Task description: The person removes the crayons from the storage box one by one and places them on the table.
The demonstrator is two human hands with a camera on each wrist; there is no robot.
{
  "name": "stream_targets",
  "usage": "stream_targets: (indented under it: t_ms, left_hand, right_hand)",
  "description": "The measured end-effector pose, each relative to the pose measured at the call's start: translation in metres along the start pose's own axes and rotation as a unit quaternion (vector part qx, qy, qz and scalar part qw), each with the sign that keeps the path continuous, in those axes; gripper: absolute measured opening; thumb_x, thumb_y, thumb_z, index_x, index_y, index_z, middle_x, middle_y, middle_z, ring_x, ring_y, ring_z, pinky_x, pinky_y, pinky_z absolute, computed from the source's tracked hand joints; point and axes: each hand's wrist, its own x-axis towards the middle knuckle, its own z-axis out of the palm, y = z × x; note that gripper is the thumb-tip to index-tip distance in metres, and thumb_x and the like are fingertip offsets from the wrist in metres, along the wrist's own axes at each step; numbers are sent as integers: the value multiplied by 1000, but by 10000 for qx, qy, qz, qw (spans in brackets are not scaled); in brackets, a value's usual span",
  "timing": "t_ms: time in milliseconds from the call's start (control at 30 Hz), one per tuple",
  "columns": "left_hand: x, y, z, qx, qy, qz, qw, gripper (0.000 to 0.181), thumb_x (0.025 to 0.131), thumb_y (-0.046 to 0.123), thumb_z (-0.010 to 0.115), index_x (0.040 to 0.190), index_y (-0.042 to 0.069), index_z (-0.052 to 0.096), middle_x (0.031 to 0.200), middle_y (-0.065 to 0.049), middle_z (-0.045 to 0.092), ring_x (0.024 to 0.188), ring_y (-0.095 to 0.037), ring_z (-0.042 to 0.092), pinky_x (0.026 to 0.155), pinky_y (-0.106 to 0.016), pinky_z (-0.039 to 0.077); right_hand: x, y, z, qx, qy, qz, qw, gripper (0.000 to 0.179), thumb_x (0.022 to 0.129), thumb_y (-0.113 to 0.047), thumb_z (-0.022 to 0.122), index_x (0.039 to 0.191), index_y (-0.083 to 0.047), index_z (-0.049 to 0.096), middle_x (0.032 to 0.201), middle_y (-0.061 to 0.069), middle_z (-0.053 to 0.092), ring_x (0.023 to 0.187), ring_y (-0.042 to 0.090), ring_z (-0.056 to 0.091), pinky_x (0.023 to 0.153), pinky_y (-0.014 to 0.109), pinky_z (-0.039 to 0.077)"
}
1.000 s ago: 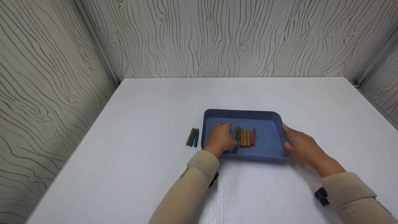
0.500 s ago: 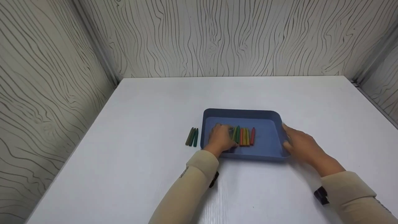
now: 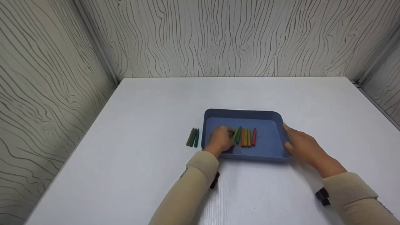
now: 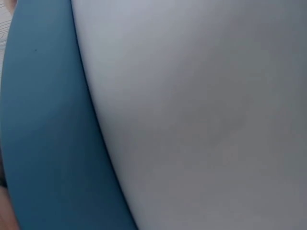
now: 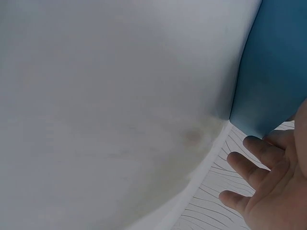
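My left hand [image 3: 220,139] is inside the blue tray [image 3: 265,153], its fingers curled at the left end of a row of crayons. It grips the yellow-green crayon [image 3: 235,136] at that end, which leans to the right at the top; anything deeper in the hand is hidden. Beside it a green crayon [image 3: 239,135] also leans. An orange crayon [image 3: 242,137], yellow ones [image 3: 247,137] and a separate red crayon [image 3: 254,137] lie further right. My right hand [image 3: 304,147] holds the tray's right wall, thumb on the inner side; its other fingers spread outside in the right wrist view.
Left of the tray, three dark green and olive crayons [image 3: 193,137] lie side by side on the white table [image 3: 140,131]. Wood-grain panels [image 3: 212,37] stand behind the table and on both sides. The left wrist view shows mainly the tray's outer wall [image 4: 53,120] and tabletop.
My left hand's fingers have curled in toward the crayons. The yellow-green and green crayons at the row's left have tipped to the right. My right hand stays on the tray wall.
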Motion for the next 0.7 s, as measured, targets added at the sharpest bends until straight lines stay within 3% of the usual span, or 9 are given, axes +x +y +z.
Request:
stream_targets:
  t_ms: [367,700]
  left_hand:
    - [-2,1,-5,-226,-94,-158,9996,33,81,-3,67,113,4,69,99,-4,68,93,-17,63,76,-27,51]
    - [-5,2,-11,-698,-23,-354,9969,28,85,1,63,112,3,69,93,-6,67,76,-15,62,63,-28,52]
  right_hand:
    - [-1,-1,-1,16,17,-68,10000,62,95,-10,50,147,8,21,140,36,32,126,54,29,101,63,23]
    - [0,1,0,-10,49,-60,10000,61,94,-11,48,146,9,22,140,36,33,126,54,31,101,63,23]
